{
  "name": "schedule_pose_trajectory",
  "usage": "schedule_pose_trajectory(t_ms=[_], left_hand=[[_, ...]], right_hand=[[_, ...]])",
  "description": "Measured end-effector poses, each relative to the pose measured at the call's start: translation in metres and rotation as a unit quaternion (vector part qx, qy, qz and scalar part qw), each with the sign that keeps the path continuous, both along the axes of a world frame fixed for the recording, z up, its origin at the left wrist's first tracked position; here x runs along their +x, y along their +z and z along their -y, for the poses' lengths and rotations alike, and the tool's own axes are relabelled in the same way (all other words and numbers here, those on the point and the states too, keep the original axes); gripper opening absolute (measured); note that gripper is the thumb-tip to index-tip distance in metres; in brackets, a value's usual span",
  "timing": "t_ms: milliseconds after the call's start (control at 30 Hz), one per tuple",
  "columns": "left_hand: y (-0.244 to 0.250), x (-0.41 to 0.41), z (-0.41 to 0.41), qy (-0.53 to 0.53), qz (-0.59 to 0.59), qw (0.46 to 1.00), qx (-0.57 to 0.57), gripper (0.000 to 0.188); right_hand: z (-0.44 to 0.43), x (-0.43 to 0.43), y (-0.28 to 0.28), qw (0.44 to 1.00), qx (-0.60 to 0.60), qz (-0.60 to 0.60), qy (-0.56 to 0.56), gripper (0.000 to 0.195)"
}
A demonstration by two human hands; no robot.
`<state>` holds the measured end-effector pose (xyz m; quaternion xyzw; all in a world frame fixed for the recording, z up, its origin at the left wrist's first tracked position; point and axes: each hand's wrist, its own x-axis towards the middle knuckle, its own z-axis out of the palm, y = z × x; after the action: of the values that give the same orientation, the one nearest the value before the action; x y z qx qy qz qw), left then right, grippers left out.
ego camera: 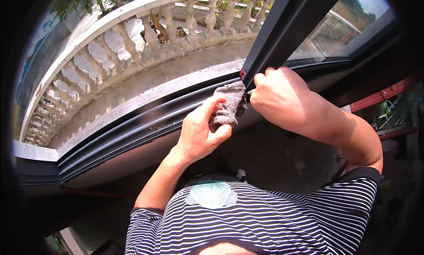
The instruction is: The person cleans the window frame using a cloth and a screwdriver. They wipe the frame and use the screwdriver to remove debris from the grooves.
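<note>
A worn grey cloth rag (pixel 228 101) with frayed edges lies bunched over the dark window track (pixel 149 117), against the foot of the upright sash frame (pixel 276 33). My left hand (pixel 203 129) grips the rag from below, thumb and fingers around its lower end. Just right of the rag, my right hand (pixel 281 97) is curled in a fist beside the sash frame. A small pale tip and some loose threads show at its finger side. Whether it holds something is hidden by the fingers. A small red patch (pixel 242 73) marks the bottom corner of the sash.
Beyond the track run a pale outer sill (pixel 185 81) and a curved stone balustrade (pixel 150 33). Window glass (pixel 334 36) fills the frame at upper right. A red piece of furniture (pixel 384 94) stands behind my right arm. The floor below is in deep shade.
</note>
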<state>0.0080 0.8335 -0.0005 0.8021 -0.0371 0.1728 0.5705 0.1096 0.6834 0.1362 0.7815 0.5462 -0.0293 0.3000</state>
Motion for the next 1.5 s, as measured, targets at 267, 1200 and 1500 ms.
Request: schedule_pose_trajectory(t_ms=[267, 1200, 1500], left_hand=[[0.004, 0.004, 0.012, 0.055, -0.017, 0.944, 0.325, 0.06], [-0.001, -0.085, -0.064, 0.178, -0.012, 0.924, 0.337, 0.053], [-0.008, -0.144, -0.103, 0.37, 0.062, 0.916, 0.14, 0.027]], right_hand=[[-0.017, 0.004, -0.004, 0.998, 0.026, 0.002, 0.065, 0.009], [-0.053, -0.016, -0.048, 0.945, 0.206, -0.022, 0.254, 0.033], [-0.053, -0.014, -0.06, 0.94, 0.22, -0.024, 0.261, 0.032]])
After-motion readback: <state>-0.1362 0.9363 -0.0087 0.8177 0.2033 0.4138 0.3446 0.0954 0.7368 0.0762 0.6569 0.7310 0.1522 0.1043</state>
